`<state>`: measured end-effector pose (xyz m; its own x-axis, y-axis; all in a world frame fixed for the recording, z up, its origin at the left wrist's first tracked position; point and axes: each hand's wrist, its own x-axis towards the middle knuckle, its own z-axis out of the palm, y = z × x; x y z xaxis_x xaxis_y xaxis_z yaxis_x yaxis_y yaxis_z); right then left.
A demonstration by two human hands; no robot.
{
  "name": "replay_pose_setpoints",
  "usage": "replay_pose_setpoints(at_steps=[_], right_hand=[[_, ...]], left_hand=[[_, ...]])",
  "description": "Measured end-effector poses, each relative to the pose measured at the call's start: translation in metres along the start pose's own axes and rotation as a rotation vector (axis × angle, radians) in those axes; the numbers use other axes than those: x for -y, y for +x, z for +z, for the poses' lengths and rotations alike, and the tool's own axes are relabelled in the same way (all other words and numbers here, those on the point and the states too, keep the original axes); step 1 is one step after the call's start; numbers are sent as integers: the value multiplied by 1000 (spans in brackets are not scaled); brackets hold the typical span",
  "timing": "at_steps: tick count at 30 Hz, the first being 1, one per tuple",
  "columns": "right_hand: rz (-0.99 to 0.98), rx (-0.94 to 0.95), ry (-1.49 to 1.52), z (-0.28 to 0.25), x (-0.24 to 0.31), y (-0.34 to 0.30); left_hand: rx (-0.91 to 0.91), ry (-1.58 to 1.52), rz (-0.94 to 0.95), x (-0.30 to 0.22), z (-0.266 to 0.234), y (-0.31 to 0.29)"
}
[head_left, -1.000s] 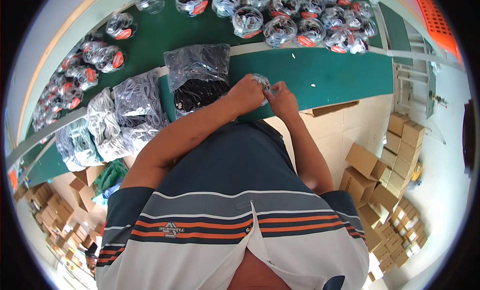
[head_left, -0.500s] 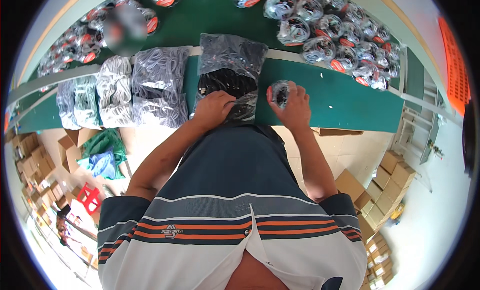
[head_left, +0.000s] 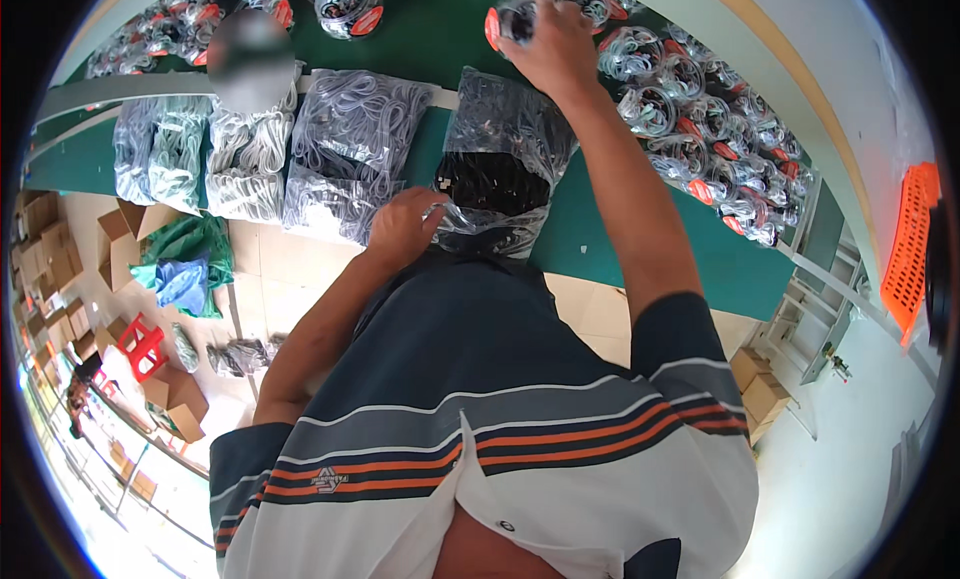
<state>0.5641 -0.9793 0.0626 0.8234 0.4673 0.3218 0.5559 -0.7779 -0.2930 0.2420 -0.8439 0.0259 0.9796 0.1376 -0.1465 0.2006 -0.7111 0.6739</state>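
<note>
My right hand (head_left: 560, 49) reaches to the far side of the table, its fingers closed round a clear round pack (head_left: 516, 21) with dark contents and an orange-red label. Other round packs of the same sort lie just right of it. Close to my body, my left hand (head_left: 402, 227) is closed at the lower left edge of a clear plastic bag (head_left: 505, 124), its fingertips pinching the film. Black coiled cables (head_left: 495, 183) show through the opening in that bag.
Bags of grey cables (head_left: 360, 124) and white cables (head_left: 248, 144) lie left of the open bag. Many round packs (head_left: 690, 114) crowd the far right, with more at far left. A pale rail (head_left: 130, 89) crosses the green table. An orange basket (head_left: 908, 254) hangs at right; cartons (head_left: 180, 399) stand below.
My right hand has carried the round pack from beside the open bag up to the far packs. My left hand has slid to the bag's lower left edge. The whole view has shifted.
</note>
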Motion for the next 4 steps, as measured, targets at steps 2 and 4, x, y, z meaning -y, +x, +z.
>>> replay_pose_setpoints(at_steps=[2, 4], right_hand=[[58, 145, -49, 22, 21, 27], [111, 288, -103, 39, 37, 49]], left_hand=[[-1, -19, -56, 6, -8, -8], [-6, -41, -112, 13, -15, -15]])
